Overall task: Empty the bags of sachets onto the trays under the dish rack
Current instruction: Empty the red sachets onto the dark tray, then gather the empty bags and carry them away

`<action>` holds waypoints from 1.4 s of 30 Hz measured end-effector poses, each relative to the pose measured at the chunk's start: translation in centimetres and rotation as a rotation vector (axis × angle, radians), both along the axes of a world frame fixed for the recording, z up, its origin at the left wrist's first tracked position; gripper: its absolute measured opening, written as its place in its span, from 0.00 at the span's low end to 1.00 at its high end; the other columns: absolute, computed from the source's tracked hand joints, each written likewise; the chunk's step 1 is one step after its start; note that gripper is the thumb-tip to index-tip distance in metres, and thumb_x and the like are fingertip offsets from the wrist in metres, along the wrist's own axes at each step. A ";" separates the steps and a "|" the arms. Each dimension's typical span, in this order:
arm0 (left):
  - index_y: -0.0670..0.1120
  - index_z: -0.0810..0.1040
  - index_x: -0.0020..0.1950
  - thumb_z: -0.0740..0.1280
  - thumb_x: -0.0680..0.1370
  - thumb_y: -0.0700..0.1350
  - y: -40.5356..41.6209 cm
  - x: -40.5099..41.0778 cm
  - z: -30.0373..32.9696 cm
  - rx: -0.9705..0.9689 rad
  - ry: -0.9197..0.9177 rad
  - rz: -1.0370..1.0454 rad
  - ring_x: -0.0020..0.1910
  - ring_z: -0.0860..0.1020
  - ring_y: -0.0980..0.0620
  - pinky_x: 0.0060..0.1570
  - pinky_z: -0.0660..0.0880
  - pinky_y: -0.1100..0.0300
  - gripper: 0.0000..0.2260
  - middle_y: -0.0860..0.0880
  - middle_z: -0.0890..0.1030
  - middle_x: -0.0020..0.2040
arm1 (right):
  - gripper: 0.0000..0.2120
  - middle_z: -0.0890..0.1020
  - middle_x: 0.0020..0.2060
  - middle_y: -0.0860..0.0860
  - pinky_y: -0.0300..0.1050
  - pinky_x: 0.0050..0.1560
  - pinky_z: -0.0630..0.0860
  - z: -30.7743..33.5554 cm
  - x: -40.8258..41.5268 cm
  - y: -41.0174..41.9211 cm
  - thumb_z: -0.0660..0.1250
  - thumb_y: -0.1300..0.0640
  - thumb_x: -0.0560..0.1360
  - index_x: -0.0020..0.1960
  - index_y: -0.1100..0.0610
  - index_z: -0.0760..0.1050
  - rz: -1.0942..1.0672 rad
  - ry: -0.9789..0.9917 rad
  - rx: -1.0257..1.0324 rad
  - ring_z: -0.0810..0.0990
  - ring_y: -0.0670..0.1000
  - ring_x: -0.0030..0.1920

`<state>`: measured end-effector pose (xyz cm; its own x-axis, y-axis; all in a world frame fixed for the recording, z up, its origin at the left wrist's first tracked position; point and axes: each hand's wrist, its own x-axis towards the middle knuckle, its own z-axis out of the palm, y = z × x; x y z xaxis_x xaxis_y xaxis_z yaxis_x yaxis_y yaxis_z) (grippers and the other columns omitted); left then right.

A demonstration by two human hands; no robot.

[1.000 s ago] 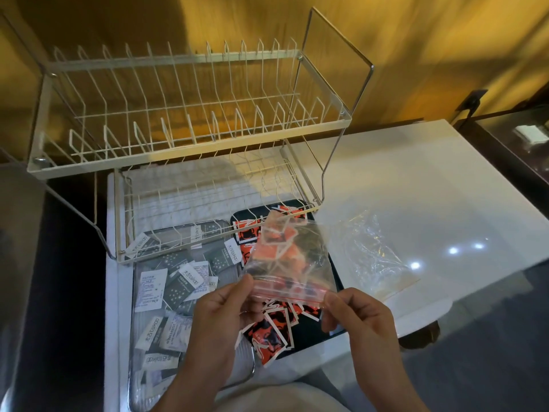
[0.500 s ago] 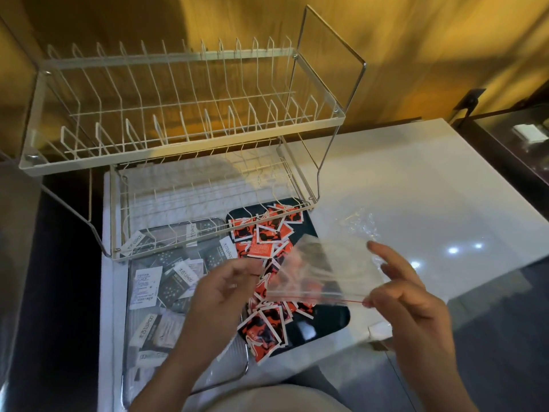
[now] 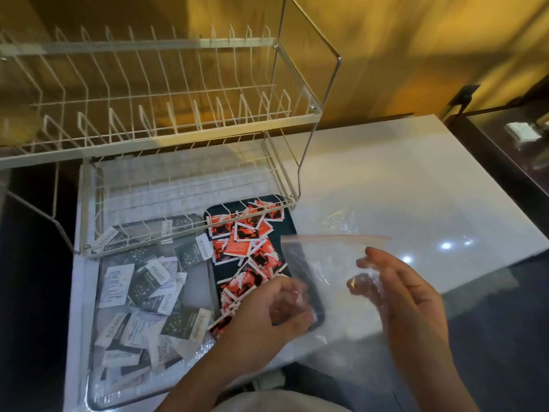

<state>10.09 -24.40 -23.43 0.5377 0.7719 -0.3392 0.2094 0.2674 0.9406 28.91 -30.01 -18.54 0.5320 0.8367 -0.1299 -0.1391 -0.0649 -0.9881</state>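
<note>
A clear zip bag [image 3: 329,263] with a red seal strip hangs between my hands, and I see no sachets inside it. My left hand [image 3: 276,310] pinches its lower left corner. Fingers of my right hand [image 3: 398,289] touch its right side through the plastic. Below it lies a dark tray [image 3: 288,215] covered with red and black sachets [image 3: 246,248]. To the left, a silver tray [image 3: 202,281] holds white and black sachets [image 3: 148,292]. Both trays reach under the white wire dish rack [image 3: 166,126].
A second crumpled clear bag [image 3: 341,218] lies on the white table [image 3: 416,179] beside the dark tray. The rack's metal side frame [image 3: 326,93] rises at the right. A dark glass cabinet [image 3: 511,144] stands at the far right.
The bag has moved right, off the dark tray, and its seal strip now points away from me. My right hand went from holding the bag's right end to touching its side.
</note>
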 end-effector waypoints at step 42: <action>0.50 0.29 0.75 0.29 0.75 0.61 3.2 20.4 -8.1 0.576 1.057 -0.117 0.78 0.31 0.49 0.77 0.36 0.45 0.31 0.51 0.31 0.78 | 0.26 0.52 0.79 0.52 0.53 0.75 0.48 -16.2 15.9 9.7 0.41 0.46 0.81 0.78 0.50 0.47 0.736 -1.376 -0.239 0.49 0.53 0.79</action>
<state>30.49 -21.18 -31.55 0.2792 0.9197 -0.2759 0.9418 -0.2062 0.2657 44.81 -20.34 -34.76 -0.1483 0.9864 -0.0709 0.9512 0.1226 -0.2832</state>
